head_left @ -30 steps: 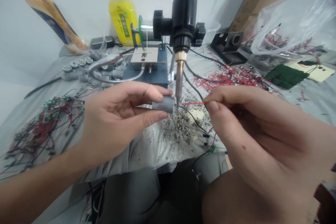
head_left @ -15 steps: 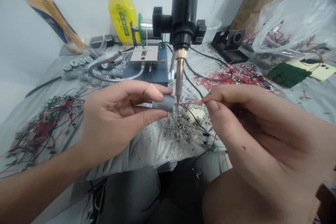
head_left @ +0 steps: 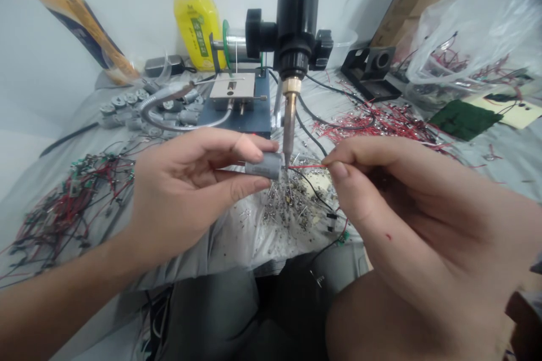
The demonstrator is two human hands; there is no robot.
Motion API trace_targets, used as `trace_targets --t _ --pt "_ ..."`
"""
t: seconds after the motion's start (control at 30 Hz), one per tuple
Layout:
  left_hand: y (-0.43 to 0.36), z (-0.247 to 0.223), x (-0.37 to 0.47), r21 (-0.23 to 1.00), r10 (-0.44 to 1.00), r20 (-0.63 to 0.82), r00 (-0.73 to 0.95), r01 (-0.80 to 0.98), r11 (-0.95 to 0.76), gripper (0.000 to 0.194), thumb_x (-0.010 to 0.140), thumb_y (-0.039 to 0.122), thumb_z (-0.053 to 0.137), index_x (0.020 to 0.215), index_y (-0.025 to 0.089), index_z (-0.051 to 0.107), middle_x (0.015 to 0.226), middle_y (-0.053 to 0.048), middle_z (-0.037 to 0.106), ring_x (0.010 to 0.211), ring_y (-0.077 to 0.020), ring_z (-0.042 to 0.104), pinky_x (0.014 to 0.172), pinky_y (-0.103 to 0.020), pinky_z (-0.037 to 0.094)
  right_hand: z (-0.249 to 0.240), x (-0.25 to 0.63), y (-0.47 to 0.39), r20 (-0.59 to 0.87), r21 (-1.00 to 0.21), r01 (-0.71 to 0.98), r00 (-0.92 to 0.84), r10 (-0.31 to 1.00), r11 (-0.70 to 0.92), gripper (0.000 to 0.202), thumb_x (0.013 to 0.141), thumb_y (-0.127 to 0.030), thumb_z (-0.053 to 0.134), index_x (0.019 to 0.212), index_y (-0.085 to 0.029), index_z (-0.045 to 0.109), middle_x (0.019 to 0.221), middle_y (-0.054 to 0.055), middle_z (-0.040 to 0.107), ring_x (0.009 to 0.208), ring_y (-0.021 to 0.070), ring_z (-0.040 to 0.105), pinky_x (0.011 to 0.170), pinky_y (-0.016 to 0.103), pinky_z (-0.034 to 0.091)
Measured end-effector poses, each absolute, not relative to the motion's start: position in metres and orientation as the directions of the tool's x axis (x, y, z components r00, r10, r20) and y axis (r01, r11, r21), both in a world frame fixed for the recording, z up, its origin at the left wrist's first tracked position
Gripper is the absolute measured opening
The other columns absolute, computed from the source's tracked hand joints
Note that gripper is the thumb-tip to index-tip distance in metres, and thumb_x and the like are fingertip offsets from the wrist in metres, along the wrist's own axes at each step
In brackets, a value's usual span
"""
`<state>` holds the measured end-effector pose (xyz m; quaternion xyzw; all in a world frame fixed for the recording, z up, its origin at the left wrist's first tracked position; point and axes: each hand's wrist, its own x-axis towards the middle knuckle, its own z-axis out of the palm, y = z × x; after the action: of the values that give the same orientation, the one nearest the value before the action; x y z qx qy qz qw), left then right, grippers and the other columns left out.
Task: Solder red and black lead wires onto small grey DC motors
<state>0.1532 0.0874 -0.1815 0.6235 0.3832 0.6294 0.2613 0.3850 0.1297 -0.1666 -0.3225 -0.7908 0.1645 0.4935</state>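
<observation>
My left hand [head_left: 190,189] grips a small grey cylindrical motor [head_left: 263,167] between thumb and fingers, lying sideways. Its right end is at the tip of a soldering iron [head_left: 289,124], which points straight down from a black clamp [head_left: 292,28]. From the right, my right hand [head_left: 393,208] pinches a thin red wire [head_left: 309,166] between thumb and forefinger. The wire's far end reaches the iron's tip beside the motor; whether it touches the motor I cannot tell. A black wire [head_left: 311,185] runs from near the motor's end down to a small green part [head_left: 342,238].
Behind my left hand stands a solder feeder [head_left: 232,93] with a solder spool [head_left: 237,45] and curved tube. Solder bits [head_left: 288,203] litter the table below the iron. Grey motors [head_left: 127,104], wired parts [head_left: 71,203] and red wires [head_left: 381,124] lie around; bottles [head_left: 197,28] stand behind.
My right hand has shifted very slightly left with the red wire. The left hand and the motor have barely moved. A small red glow now shows at the feeder's front edge.
</observation>
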Motion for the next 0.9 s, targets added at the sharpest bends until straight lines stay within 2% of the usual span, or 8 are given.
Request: trace_targets --t 0.17,0.33,0.6,0.77,0.9 --pt "0.0881 -0.1811 0.1538 0.800 0.797 0.598 -0.077 0.121 -0.588 0.037 0.084 -0.011 0.091 0.109 0.016 0.085 0.116 -0.005 0.089 0.114 -0.0205 0.088 0.098 -0.017 0.075 -0.1673 0.3833 0.1309 0.698 -0.586 0.298 -0.286 0.657 0.753 0.010 0.103 -0.014 0.076 0.101 -0.023 0.076 0.089 -0.003 0.072 0.075 0.0114 0.063 0.069 0.025 0.054" --pt "0.0876 -0.1804 0.1524 0.790 0.791 0.608 -0.064 0.147 -0.595 0.038 0.083 -0.011 0.092 0.109 0.016 0.085 0.116 -0.004 0.089 0.116 -0.0196 0.088 0.100 -0.016 0.074 -0.1661 0.3838 0.1303 0.660 -0.569 0.367 -0.330 0.675 0.736 0.014 0.112 -0.016 0.068 0.101 -0.025 0.071 0.088 -0.004 0.069 0.074 0.0116 0.061 0.071 0.026 0.054" --pt "0.0846 -0.1815 0.1506 0.804 0.811 0.581 -0.070 0.202 -0.559 0.037 0.086 -0.003 0.095 0.109 0.024 0.085 0.114 -0.001 0.088 0.117 -0.0215 0.087 0.100 -0.019 0.076 -0.1661 0.3841 0.1289 0.651 -0.557 0.391 -0.342 0.677 0.733 0.015 0.115 -0.018 0.066 0.103 -0.025 0.070 0.091 -0.006 0.069 0.080 0.0085 0.061 0.072 0.022 0.051" --pt "0.0845 -0.1818 0.1498 0.800 0.810 0.583 -0.057 0.209 -0.562 0.037 0.087 -0.005 0.093 0.110 0.023 0.085 0.114 0.001 0.088 0.118 -0.0194 0.087 0.103 -0.016 0.074 -0.1627 0.3836 0.1328 0.674 -0.594 0.266 -0.350 0.650 0.759 0.017 0.100 -0.006 0.072 0.100 -0.023 0.070 0.086 -0.007 0.068 0.073 0.0061 0.058 0.068 0.021 0.050" --pt "0.0849 -0.1814 0.1500 0.803 0.814 0.578 -0.056 0.214 -0.556 0.036 0.088 -0.004 0.093 0.110 0.024 0.085 0.116 0.001 0.088 0.119 -0.0196 0.087 0.103 -0.017 0.074 -0.1622 0.3833 0.1346 0.668 -0.605 0.251 -0.355 0.653 0.755 0.019 0.097 -0.004 0.072 0.100 -0.022 0.070 0.084 -0.008 0.067 0.072 0.0056 0.058 0.067 0.022 0.049"
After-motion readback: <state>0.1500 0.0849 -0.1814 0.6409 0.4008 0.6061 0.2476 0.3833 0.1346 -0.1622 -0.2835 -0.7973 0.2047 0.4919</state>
